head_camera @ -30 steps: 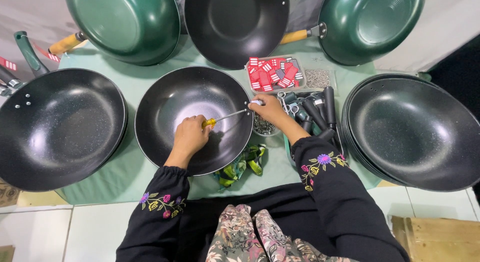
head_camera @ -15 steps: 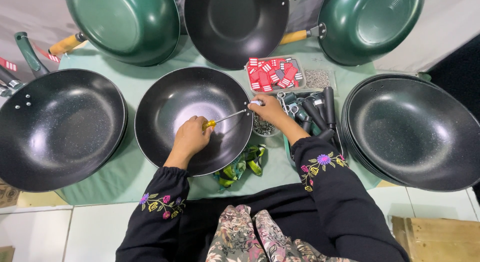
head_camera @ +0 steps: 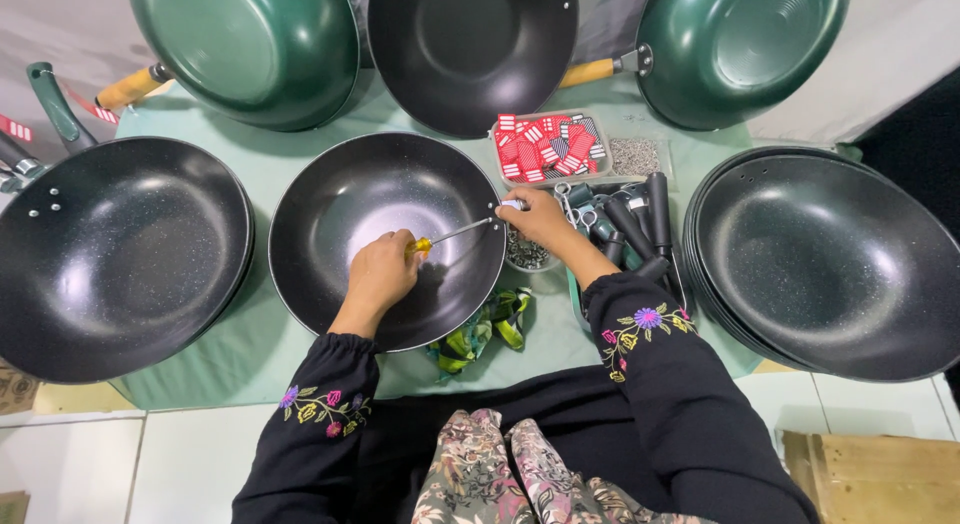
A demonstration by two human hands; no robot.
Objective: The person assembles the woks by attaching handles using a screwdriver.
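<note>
Cookware assembly workshop: stacked woks (head_camera: 820,254), loose handles (head_camera: 640,224), screws (head_camera: 634,155).

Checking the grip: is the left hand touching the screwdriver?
Touching. In the head view the left hand is closed around the screwdriver at its yellow handle, over the black wok.

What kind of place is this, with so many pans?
Probably a small workshop where pans get their handles fitted. The left hand turns a screwdriver at a black pan's rim, beside loose black handles and a stack of handleless pans.
</note>
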